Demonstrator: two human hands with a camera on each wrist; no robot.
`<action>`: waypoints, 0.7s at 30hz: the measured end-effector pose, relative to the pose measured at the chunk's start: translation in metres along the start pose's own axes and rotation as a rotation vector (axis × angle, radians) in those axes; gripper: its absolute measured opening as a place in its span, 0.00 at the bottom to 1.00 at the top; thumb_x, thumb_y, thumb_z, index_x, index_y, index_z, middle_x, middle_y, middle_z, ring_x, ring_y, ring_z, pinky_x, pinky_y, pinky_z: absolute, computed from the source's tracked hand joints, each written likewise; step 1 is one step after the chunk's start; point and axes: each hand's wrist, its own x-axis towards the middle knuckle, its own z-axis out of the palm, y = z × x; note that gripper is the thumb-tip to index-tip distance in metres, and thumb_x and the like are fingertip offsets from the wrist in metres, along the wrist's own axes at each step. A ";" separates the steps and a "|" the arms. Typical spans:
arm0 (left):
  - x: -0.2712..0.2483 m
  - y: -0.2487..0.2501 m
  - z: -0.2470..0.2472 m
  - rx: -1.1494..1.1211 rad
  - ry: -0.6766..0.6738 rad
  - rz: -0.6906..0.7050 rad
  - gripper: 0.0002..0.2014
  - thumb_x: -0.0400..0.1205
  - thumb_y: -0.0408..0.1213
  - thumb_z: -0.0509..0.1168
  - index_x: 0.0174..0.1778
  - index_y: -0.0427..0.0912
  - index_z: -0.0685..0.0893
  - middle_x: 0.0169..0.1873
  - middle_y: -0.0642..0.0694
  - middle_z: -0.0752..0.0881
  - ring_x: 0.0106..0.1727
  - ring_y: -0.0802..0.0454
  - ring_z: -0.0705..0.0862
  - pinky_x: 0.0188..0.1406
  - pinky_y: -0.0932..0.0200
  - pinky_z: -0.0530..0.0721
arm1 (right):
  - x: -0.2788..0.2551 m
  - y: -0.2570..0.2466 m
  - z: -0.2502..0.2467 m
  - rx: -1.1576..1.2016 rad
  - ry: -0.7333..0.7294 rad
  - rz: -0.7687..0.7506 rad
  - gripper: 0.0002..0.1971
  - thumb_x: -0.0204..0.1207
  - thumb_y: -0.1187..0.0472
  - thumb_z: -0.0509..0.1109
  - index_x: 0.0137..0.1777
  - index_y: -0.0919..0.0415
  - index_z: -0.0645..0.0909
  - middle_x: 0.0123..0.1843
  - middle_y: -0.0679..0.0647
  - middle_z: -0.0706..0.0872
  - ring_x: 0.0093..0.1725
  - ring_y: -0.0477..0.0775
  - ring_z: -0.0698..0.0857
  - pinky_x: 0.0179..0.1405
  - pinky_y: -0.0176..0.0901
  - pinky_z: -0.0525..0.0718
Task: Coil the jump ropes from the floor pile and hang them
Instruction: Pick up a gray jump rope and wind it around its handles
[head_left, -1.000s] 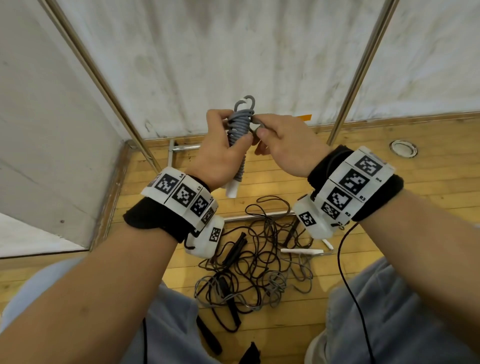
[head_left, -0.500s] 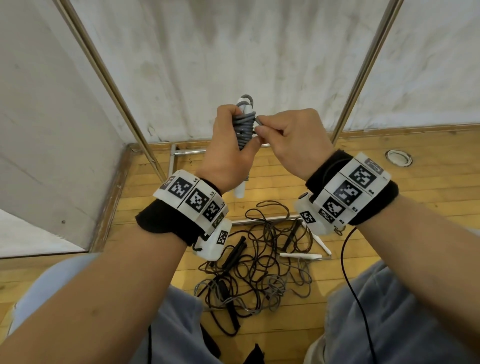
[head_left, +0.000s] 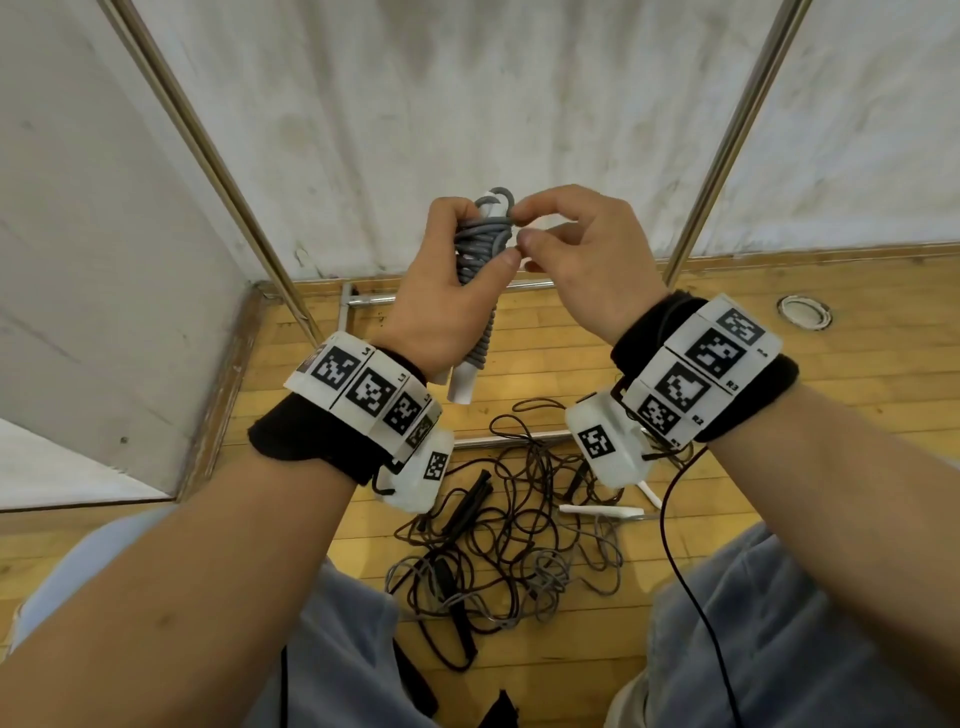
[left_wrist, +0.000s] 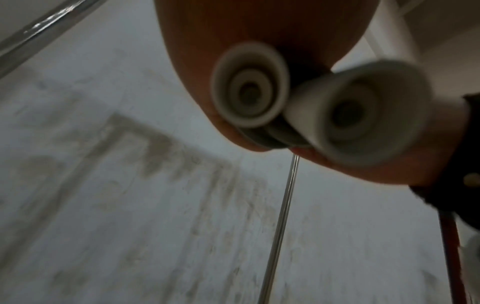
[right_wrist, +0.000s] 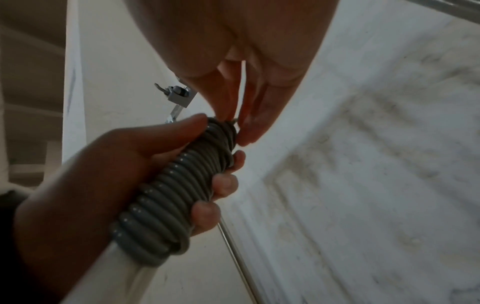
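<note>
My left hand (head_left: 467, 249) grips a grey jump rope (head_left: 480, 244) wound tightly round its two white handles (head_left: 462, 384), held upright at chest height before the wall. In the right wrist view the coil (right_wrist: 176, 185) runs through the left hand (right_wrist: 103, 174), fingers curled round it. My right hand (head_left: 519, 228) pinches a strand at the coil's top with thumb and fingertips (right_wrist: 228, 111). The left wrist view shows the two round handle ends (left_wrist: 250, 85) under the palm. A tangled pile of dark and grey ropes (head_left: 509, 545) lies on the wooden floor below.
Two slanted metal poles (head_left: 218, 171) (head_left: 727, 140) of a rack rise against the white wall, with a base bar (head_left: 374, 300) on the floor. Loose white handles (head_left: 597, 511) and black handles (head_left: 470, 501) lie in the pile. A round floor fitting (head_left: 804, 310) sits at the right.
Both hands have risen a little with the coil. My right fingers moved from the coil's side up to its top turns.
</note>
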 end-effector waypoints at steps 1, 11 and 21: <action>0.000 0.001 0.000 -0.062 -0.029 -0.025 0.11 0.84 0.34 0.63 0.51 0.50 0.66 0.39 0.49 0.77 0.30 0.58 0.77 0.29 0.63 0.79 | 0.001 0.001 -0.002 -0.004 -0.026 0.001 0.07 0.75 0.69 0.68 0.49 0.57 0.83 0.45 0.51 0.87 0.42 0.50 0.88 0.51 0.48 0.87; -0.001 0.007 -0.009 -0.115 -0.246 -0.079 0.10 0.78 0.39 0.63 0.50 0.50 0.67 0.44 0.46 0.79 0.37 0.50 0.82 0.35 0.57 0.82 | 0.003 0.006 -0.016 -0.122 -0.237 -0.050 0.07 0.73 0.67 0.72 0.47 0.57 0.79 0.44 0.52 0.83 0.43 0.59 0.87 0.50 0.53 0.86; 0.000 0.012 -0.016 -0.146 -0.276 -0.146 0.12 0.86 0.28 0.58 0.55 0.51 0.69 0.48 0.41 0.78 0.39 0.53 0.85 0.32 0.60 0.85 | 0.002 0.008 -0.013 -0.129 -0.149 -0.120 0.06 0.71 0.63 0.74 0.42 0.51 0.80 0.39 0.52 0.82 0.37 0.60 0.84 0.42 0.45 0.83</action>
